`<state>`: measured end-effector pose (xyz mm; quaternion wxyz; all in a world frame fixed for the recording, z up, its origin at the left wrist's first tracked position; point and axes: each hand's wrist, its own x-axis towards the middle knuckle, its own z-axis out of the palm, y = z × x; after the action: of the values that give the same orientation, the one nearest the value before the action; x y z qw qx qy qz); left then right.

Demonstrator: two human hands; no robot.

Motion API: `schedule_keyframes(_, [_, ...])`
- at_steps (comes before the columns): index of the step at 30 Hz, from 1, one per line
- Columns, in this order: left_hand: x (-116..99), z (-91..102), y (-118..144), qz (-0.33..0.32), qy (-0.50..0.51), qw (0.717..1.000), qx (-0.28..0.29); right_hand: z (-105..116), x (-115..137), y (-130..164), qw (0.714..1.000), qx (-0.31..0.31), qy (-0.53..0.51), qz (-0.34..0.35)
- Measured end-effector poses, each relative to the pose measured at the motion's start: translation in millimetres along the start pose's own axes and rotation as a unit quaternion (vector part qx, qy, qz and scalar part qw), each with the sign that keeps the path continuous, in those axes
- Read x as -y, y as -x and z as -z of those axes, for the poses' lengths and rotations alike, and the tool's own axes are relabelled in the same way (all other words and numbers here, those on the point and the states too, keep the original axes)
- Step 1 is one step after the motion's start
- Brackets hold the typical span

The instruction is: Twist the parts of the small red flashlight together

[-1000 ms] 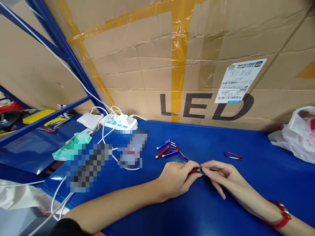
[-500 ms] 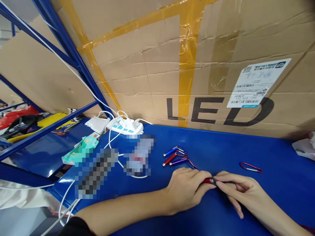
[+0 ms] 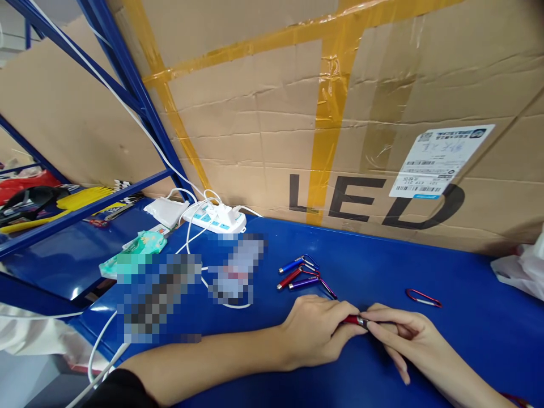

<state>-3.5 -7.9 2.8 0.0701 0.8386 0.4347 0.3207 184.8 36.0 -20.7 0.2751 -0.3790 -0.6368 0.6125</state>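
My left hand [image 3: 317, 331] and my right hand [image 3: 397, 337] meet over the blue table [image 3: 467, 317], both pinching a small red keychain flashlight [image 3: 353, 321] between the fingertips. Its red body sits in the left fingers and its silver-and-black end in the right. Just beyond the hands lie three more small flashlights [image 3: 300, 273], blue, red and purple, with carabiner clips. A loose red carabiner [image 3: 423, 297] lies on the table to the right.
A large cardboard box [image 3: 340, 124] marked LED stands along the back of the table. A white power strip [image 3: 216, 220] with cables, a green packet [image 3: 142, 246] and blurred items lie at the left. A white plastic bag [image 3: 525, 266] sits far right. Blue shelving [image 3: 85, 195] stands left.
The view has shifted slightly; both hands stay together on the red flashlight with little visible movement.
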Motion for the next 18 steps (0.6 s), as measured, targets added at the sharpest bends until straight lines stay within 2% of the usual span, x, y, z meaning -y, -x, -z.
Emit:
schedule_keyframes(8, [-0.1, -2.6, 4.6, -0.005, -0.02, 1.0, -0.019, -6.3, 21.6, 2.3, 0.999, 0.024, 0.018, 0.014])
schedule_keyframes(18, [-0.4, -4.2, 6.8, -0.053, -0.019, 0.998, -0.007, -9.0, 22.9, 9.2, 1.0, 0.005, 0.006, 0.017])
